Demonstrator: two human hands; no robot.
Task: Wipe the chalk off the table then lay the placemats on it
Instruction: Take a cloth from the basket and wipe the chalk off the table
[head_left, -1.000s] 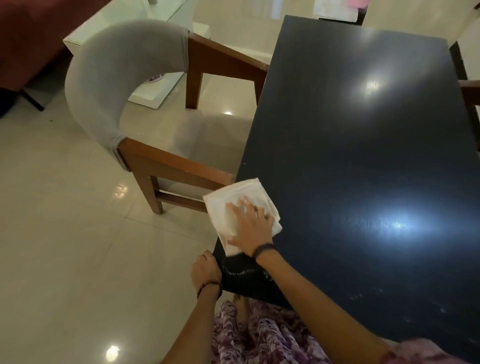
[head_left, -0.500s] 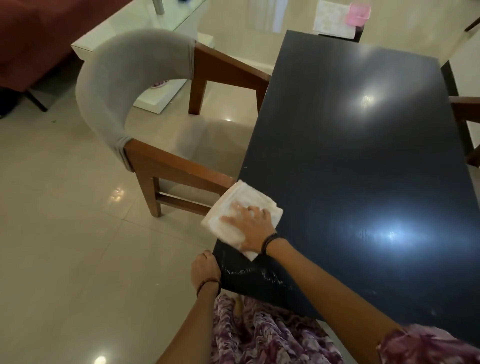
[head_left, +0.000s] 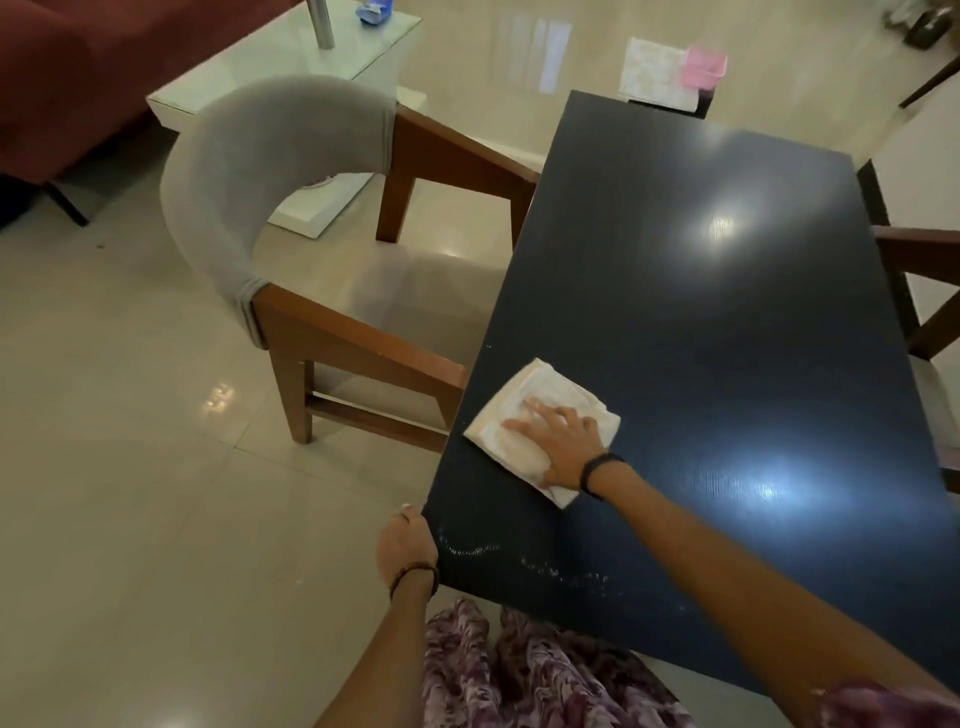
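The dark table (head_left: 701, 322) fills the right half of the view, glossy, with two bright light reflections on its top. Along its left side stands a wooden chair (head_left: 332, 291) with a curved grey padded back, its armrests reaching up to the table's edge; part of another chair (head_left: 930, 291) shows at the right side. Behind the grey chair sits a low white glass-topped table (head_left: 291, 67), and a dark red sofa (head_left: 78, 73) takes up the top left corner. Past the far end of the table lie pale patterned placemats (head_left: 655, 75) on a small dark stand, with a pink container (head_left: 704, 63) just beside them. On the near left part of the table a folded white cloth (head_left: 524, 410) lies flat, and the right hand (head_left: 563, 447) presses on it with fingers straight and spread. The left hand (head_left: 406, 545) grips the table's near left corner, fingers curled over the edge. Faint white chalk marks (head_left: 524, 564) run along the near edge, between the two hands and just below the cloth.
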